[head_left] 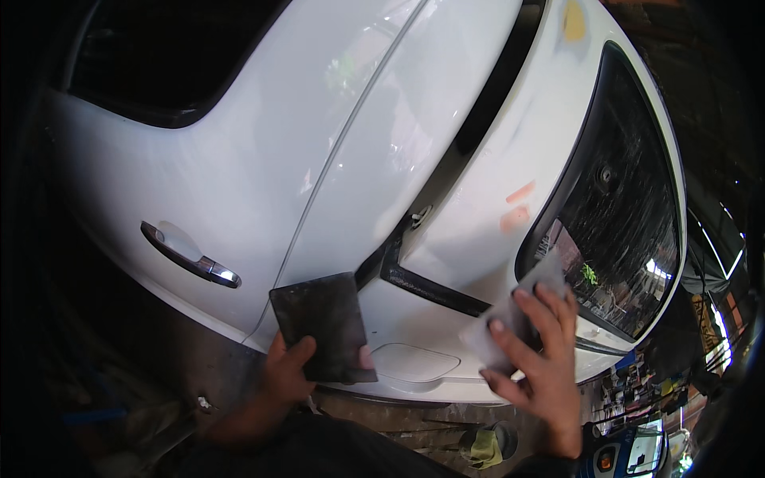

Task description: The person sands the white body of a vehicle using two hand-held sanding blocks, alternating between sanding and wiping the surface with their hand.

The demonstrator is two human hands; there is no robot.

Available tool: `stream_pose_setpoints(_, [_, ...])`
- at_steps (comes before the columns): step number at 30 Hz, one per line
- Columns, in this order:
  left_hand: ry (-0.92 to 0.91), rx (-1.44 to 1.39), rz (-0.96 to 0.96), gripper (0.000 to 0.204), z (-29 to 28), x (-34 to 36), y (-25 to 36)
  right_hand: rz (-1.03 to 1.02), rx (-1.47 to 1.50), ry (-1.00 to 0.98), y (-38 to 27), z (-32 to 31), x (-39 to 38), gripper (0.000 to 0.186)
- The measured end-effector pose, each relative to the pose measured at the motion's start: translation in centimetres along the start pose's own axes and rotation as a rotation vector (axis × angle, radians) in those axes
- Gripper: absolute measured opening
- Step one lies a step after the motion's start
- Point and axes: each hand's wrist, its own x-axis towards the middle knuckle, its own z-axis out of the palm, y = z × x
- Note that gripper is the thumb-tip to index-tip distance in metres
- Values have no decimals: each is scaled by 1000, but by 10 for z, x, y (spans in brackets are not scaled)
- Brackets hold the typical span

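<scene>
Left hand (288, 370): clamped on a dark sheet (323, 323), thumb over its face; from my view the sheet stands just left of the fuel flap (420, 362) of the white car (263, 183). Right hand (551, 362): fingers spread over a pale grey sheet (481, 334), near the rear window (617, 207); blurred, so I cannot tell grip from light contact. Hands well apart. Handling, my judgement: angle the dark sheet's corners away from the paint; spread finger pressure evenly over the pale one. Count: two hands, two sheets, one car, one door handle (190, 256), one fuel flap, two pinkish patches (516, 217), one yellow patch (574, 22).
</scene>
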Motion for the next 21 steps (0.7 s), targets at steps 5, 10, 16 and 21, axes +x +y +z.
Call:
stream_pose_setpoints(5, [31, 74, -218, 46, 43, -7, -43, 225, 976, 291, -39, 63, -91, 62])
stream_pose_setpoints(10, [58, 140, -309, 33, 77, -14, -55, 139, 1106, 239, -61, 85, -96, 59])
stream_pose_setpoints(16, [25, 136, -363, 39, 72, -17, -59, 308, 497, 28, -59, 66, -106, 59])
stream_pose_setpoints(21, [-161, 107, -204, 54, 37, -19, -32, 551, 1160, 218, -37, 79, -140, 84])
